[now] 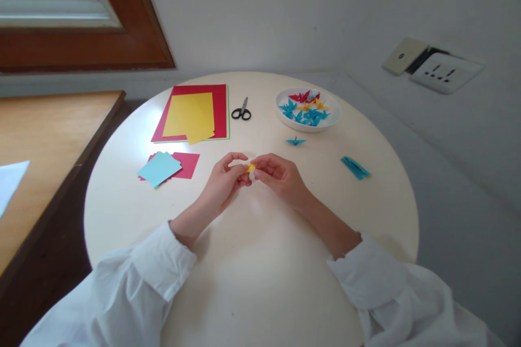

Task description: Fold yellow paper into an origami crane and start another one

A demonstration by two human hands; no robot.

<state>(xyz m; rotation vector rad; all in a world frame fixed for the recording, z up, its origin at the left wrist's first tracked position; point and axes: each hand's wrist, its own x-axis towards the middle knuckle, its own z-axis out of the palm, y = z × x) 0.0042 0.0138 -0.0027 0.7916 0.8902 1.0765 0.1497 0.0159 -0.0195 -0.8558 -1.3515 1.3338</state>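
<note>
Delicate pinch, easily spoiled

At left, loose pale-blue square paper sheets could slide if knocked. At centre, above the round cream counter, the left hand and right hand both pinch a small folded yellow paper piece; uneven pulling might tear it. Rightward, a lone blue paper crane could be crushed by a careless knuckle. No brand or writing is legible.

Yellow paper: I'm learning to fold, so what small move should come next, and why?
Perhaps press a crease: the left hand and right hand both hold the yellow paper, and no spread wings show on it, unlike the blue crane near the dish.
</note>
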